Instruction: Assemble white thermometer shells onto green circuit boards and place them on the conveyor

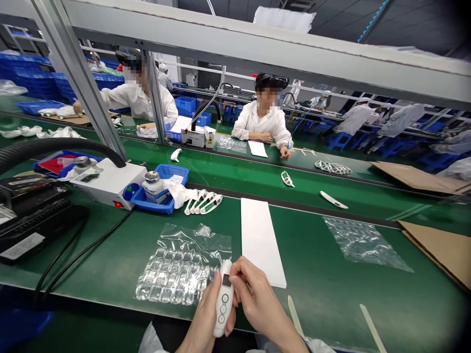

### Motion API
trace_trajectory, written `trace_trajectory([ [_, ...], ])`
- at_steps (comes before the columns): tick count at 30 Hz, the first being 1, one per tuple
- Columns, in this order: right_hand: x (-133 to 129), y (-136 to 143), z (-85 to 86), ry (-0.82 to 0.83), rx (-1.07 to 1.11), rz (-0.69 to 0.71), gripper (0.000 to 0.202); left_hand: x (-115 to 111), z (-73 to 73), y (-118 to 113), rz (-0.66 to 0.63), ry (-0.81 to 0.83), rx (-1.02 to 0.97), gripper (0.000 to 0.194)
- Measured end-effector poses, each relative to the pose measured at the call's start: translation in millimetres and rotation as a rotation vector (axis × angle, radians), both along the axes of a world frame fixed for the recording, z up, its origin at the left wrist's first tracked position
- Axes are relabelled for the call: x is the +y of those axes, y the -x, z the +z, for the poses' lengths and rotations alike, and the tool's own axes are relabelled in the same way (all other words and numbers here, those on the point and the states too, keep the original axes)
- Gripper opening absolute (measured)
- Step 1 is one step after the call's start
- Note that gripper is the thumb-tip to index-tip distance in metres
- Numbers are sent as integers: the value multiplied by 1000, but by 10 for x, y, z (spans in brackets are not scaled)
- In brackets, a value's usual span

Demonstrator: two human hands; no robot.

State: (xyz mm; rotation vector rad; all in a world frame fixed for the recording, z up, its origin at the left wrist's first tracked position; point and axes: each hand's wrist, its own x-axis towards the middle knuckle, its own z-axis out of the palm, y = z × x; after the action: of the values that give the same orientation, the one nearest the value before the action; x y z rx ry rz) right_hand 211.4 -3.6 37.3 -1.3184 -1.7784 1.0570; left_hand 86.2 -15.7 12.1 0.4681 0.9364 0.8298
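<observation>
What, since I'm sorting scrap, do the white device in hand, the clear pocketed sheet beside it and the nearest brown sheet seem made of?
White device: likely moulded plastic, smooth, with a soft sheen and rounded edges.
Clear sheet: probably thin plastic, glossy; see-through, with bright glare on its pockets.
Brown sheet: cardboard or heavy paper, I can't tell which; matte, tan and opaque.

One left hand [206, 315], bare; one right hand [259, 300], bare; sleeve [320, 346], white (just its edge showing), right arm.
</observation>
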Motion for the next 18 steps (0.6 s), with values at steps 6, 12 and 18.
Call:
trace_trajectory([
  [6, 4, 10, 13, 17, 4, -3, 18, -5, 17, 11, -5, -6, 17, 68],
  [12, 5, 8, 20, 8, 15, -33, 17, -33, 23, 18, 3, -8, 14, 64],
  [18, -49, 32, 31, 6, -47, -44, 20, -45, -37, 18, -43, -65, 50, 63],
])
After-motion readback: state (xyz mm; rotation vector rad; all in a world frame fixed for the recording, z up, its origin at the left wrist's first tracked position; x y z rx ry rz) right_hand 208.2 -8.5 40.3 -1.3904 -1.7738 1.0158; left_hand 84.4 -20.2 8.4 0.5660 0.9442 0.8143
